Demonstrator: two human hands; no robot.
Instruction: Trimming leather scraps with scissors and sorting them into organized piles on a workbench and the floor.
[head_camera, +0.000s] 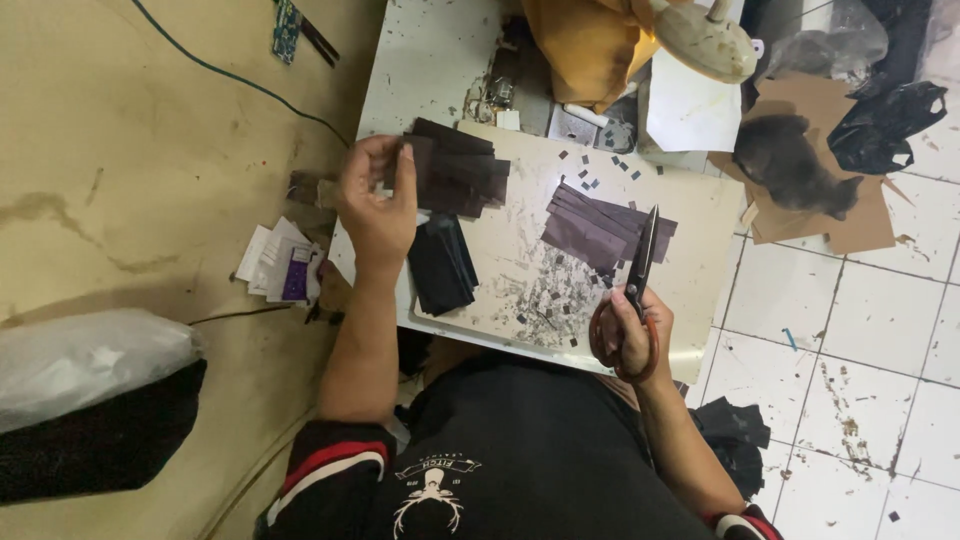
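- Dark strips (455, 165): a fanned stack of thin dark-brown pieces lay on the pale desk (690, 250), and my left hand (378, 205) was raised over its left end, thumb and fingertips pinched on the edge of one strip.
- Scissors (640, 265): my right hand (632, 335) was closed through the reddish handle loops, blades pressed together and pointing away from me, their tip resting over a second pile of strips (600, 230) near the middle of the desk.
- Third bundle (440, 265): a darker folded batch lay just beside my left forearm, at the near edge of the desk.
- Offcuts (550, 300): small dark clippings were scattered between the piles and the scissors.
- Step in hand, as I judged it: one strip was being picked from the stack for cutting, with the scissors held ready but not yet on it.
- Next move, as I judged it: it called for separating a single strip cleanly from its neighbours, carrying it toward the blades, and opening them before the cut.
- Surroundings: a cat (790, 165) lay on cardboard (850, 225) on the tiled floor to the right; a sewing machine (640, 40) stood at the far end of the desk.
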